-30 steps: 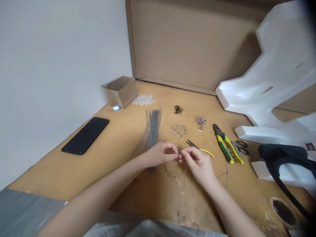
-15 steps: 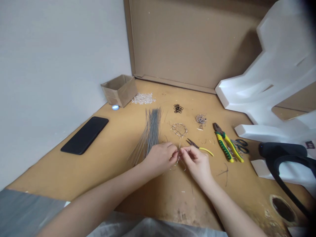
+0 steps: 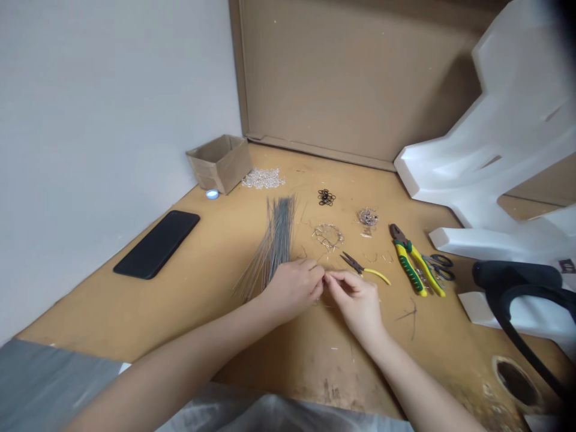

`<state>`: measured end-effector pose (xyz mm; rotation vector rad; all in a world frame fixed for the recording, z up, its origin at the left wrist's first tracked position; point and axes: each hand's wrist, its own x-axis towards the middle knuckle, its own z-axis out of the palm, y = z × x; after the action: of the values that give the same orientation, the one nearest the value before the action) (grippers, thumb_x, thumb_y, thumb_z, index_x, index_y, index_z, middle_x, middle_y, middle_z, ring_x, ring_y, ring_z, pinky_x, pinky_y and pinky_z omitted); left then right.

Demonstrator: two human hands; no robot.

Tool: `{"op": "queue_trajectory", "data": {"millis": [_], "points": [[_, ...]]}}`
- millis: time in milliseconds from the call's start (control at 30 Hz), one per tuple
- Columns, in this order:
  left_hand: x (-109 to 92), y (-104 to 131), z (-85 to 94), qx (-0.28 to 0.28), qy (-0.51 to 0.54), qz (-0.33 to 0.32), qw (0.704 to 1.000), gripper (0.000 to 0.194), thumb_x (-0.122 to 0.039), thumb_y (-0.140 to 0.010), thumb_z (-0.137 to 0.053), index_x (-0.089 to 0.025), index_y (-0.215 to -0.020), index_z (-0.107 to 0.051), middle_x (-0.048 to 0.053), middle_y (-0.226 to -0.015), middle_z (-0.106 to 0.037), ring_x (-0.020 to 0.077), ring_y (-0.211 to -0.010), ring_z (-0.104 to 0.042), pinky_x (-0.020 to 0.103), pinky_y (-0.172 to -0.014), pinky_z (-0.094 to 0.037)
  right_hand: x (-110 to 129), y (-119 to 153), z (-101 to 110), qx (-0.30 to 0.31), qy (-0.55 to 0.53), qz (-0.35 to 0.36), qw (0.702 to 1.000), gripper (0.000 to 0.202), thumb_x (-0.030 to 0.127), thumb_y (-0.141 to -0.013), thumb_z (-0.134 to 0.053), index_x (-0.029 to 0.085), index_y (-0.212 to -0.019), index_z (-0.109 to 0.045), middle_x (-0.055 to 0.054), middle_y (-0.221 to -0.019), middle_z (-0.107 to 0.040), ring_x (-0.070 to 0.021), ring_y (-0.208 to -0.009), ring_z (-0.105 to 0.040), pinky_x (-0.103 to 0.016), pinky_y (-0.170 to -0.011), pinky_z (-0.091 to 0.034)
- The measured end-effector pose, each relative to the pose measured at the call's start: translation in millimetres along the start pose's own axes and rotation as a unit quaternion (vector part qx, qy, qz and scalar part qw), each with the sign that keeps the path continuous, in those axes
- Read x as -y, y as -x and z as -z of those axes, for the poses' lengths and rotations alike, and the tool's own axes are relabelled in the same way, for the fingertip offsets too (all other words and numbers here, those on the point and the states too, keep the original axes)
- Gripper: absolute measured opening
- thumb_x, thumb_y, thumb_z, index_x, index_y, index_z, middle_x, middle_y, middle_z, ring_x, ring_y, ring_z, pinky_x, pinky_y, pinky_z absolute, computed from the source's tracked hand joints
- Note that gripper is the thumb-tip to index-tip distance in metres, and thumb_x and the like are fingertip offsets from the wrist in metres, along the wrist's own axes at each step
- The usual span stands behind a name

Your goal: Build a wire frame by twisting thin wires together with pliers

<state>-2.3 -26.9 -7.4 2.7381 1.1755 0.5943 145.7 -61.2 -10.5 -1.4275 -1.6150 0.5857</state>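
My left hand (image 3: 297, 287) and my right hand (image 3: 355, 297) meet fingertip to fingertip above the table, both closed in a pinch. Between them is a piece of thin wire, now almost wholly hidden by the fingers. Beside my left hand lies a bundle of straight grey wires (image 3: 281, 231). Beyond the hands is a loose ring of bent wire pieces (image 3: 328, 237). Small needle-nose pliers (image 3: 353, 263) with yellow handles lie just past my right hand. A few bent wire bits (image 3: 371, 258) are scattered around them.
To the right lie green-and-yellow combination pliers (image 3: 410, 261) and scissors (image 3: 441, 266). Farther back are black rings (image 3: 326, 197), a small wire heap (image 3: 368, 216), clear small pieces (image 3: 263, 178) and a cardboard box (image 3: 220, 165). A black phone (image 3: 157, 244) lies left; white foam (image 3: 450, 162) stands right.
The fingertips have come closer together, and the wire that stuck out above and below them no longer shows clearly. The view has shifted slightly.
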Motion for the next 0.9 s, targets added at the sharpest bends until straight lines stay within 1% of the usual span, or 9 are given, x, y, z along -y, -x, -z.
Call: {"op": "queue_trajectory", "data": {"millis": [167, 400, 500, 567, 633, 733, 767, 833, 900], "points": [[1.9, -0.1, -3.2, -0.030, 0.008, -0.016, 0.999, 0.016, -0.017, -0.081, -0.042, -0.015, -0.070, -0.054, 0.003, -0.067, -0.053, 0.0150, -0.066, -0.051, 0.026, -0.058, -0.037, 2.1, 1.4, -0.4, -0.009, -0.045, -0.053, 0.998, 0.013, 0.028, -0.074, -0.059, 0.018, -0.073, -0.068, -0.003, -0.066, -0.068, -0.0167, -0.061, -0.062, -0.027, -0.059, -0.050], [-1.8, 1.4, -8.4, -0.083, 0.008, 0.003, 0.997, 0.017, -0.017, -0.080, -0.042, -0.015, -0.068, -0.054, 0.002, -0.064, -0.053, 0.0125, -0.063, -0.050, 0.024, -0.057, -0.034, 8.1, -0.3, 0.0, -0.032, -0.123, -0.098, 0.987, 0.015, 0.030, -0.074, -0.059, 0.017, -0.070, -0.065, -0.003, -0.066, -0.068, -0.0161, -0.062, -0.063, -0.027, -0.062, -0.051], [-1.0, 0.2, -2.1, -0.071, 0.035, 0.005, 0.997, 0.019, -0.017, -0.082, -0.041, -0.016, -0.071, -0.055, 0.002, -0.067, -0.055, 0.0119, -0.064, -0.050, 0.023, -0.058, -0.033, 5.1, -3.0, 2.0, -0.031, -0.161, -0.102, 0.981, 0.016, 0.031, -0.074, -0.059, 0.016, -0.072, -0.065, -0.004, -0.069, -0.069, -0.0169, -0.065, -0.064, -0.030, -0.066, -0.052], [3.0, -2.1, 5.9, -0.047, 0.082, 0.005, 0.996, 0.020, -0.024, -0.085, -0.040, -0.017, -0.075, -0.056, 0.002, -0.070, -0.056, 0.0121, -0.067, -0.050, 0.023, -0.060, -0.034, 2.0, -5.4, 3.9, -0.022, -0.182, -0.106, 0.977, 0.016, 0.032, -0.074, -0.059, 0.016, -0.073, -0.064, -0.006, -0.071, -0.070, -0.0171, -0.065, -0.065, -0.030, -0.067, -0.052], [10.0, -5.2, 14.2, -0.041, 0.147, 0.041, 0.987, 0.022, -0.033, -0.083, -0.044, -0.017, -0.074, -0.056, 0.001, -0.069, -0.054, 0.0127, -0.068, -0.050, 0.023, -0.062, -0.036, -0.2, -7.2, 5.9, -0.003, -0.197, -0.111, 0.974, 0.017, 0.033, -0.074, -0.060, 0.016, -0.074, -0.064, -0.007, -0.071, -0.070, -0.0176, -0.066, -0.065, -0.031, -0.068, -0.052], [23.2, -10.0, 21.4, -0.106, 0.211, 0.115, 0.965, 0.020, -0.034, -0.082, -0.045, -0.016, -0.084, -0.054, 0.004, -0.086, -0.055, 0.0153, -0.085, -0.049, 0.027, -0.074, -0.038, -1.2, -8.0, 8.2, 0.026, -0.207, -0.105, 0.972, 0.018, 0.034, -0.074, -0.060, 0.016, -0.075, -0.063, -0.006, -0.069, -0.070, -0.0182, -0.065, -0.066, -0.032, -0.066, -0.053], [27.2, -11.3, 22.0, -0.114, 0.226, 0.125, 0.959, 0.022, -0.035, -0.080, -0.048, -0.016, -0.089, -0.054, 0.005, -0.091, -0.055, 0.0165, -0.089, -0.048, 0.029, -0.078, -0.038, -1.2, -8.0, 8.8, 0.032, -0.207, -0.101, 0.973, 0.019, 0.035, -0.075, -0.060, 0.016, -0.075, -0.063, -0.006, -0.069, -0.070, -0.0182, -0.065, -0.066, -0.031, -0.066, -0.053], [32.9, -13.4, 21.6, -0.043, 0.286, 0.125, 0.949, 0.026, -0.039, -0.078, -0.050, -0.016, -0.087, -0.056, 0.004, -0.090, -0.057, 0.0163, -0.087, -0.050, 0.029, -0.078, -0.038, -1.4, -7.8, 9.7, 0.040, -0.207, -0.094, 0.973, 0.019, 0.035, -0.075, -0.060, 0.016, -0.077, -0.063, -0.006, -0.068, -0.070, -0.0178, -0.064, -0.066, -0.031, -0.065, -0.053], [34.7, -14.7, 20.6, 0.057, 0.362, 0.131, 0.921, 0.028, -0.042, -0.079, -0.048, -0.016, -0.081, -0.059, 0.002, -0.082, -0.060, 0.0144, -0.079, -0.052, 0.026, -0.073, -0.040, -2.1, -7.7, 10.3, 0.049, -0.211, -0.089, 0.972, 0.019, 0.034, -0.076, -0.059, 0.016, -0.078, -0.064, -0.006, -0.069, -0.070, -0.0176, -0.065, -0.066, -0.031, -0.066, -0.053]]}}
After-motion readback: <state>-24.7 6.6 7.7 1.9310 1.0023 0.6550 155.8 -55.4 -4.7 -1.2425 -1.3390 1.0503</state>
